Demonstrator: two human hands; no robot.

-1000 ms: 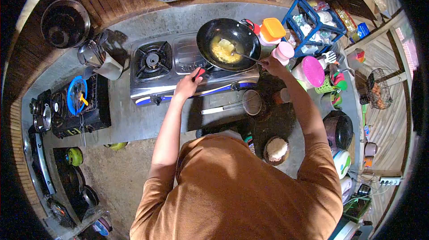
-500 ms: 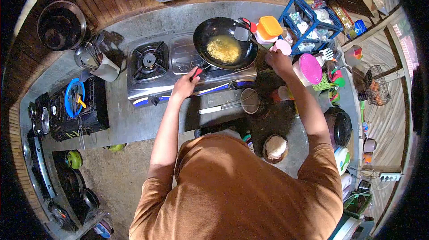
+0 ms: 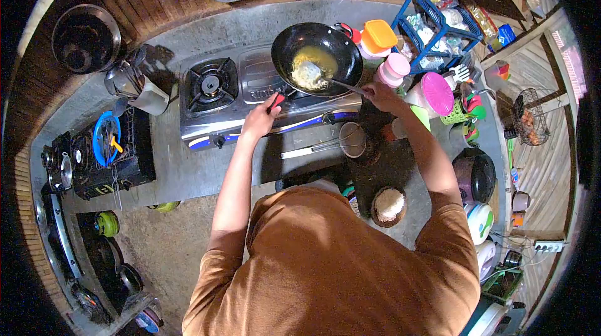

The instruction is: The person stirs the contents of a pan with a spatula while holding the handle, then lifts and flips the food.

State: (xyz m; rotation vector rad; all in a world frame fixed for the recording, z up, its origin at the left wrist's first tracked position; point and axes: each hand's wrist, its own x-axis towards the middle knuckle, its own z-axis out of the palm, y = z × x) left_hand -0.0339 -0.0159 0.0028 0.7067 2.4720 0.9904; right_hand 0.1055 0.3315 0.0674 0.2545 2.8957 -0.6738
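A black wok (image 3: pixel 285 54) sits over the right burner of the gas stove (image 3: pixel 194 124). Pale yellow food (image 3: pixel 303 60), egg-like in look, lies in oil at its bottom. My left hand (image 3: pixel 258 120) is closed around the wok's red handle (image 3: pixel 276 103). In my right hand (image 3: pixel 383 98) is the handle of a spatula (image 3: pixel 343 85); its blade is down in the wok, on the near side of the food. Pink containers (image 3: pixel 394 67) stand just beyond my right hand.
A strainer (image 3: pixel 352 140) and a whisk-like utensil (image 3: pixel 307 150) lie in front of the stove. Nearer me is a bowl of white rice (image 3: pixel 389 204). A blue rack (image 3: pixel 432 32) and an orange-lidded container (image 3: pixel 379 35) stand back right. Left is a utensil holder (image 3: pixel 151 98).
My right hand has come left and toward me, lowering the spatula blade from above the wok's far right rim onto the food. The left hand stays on the handle.
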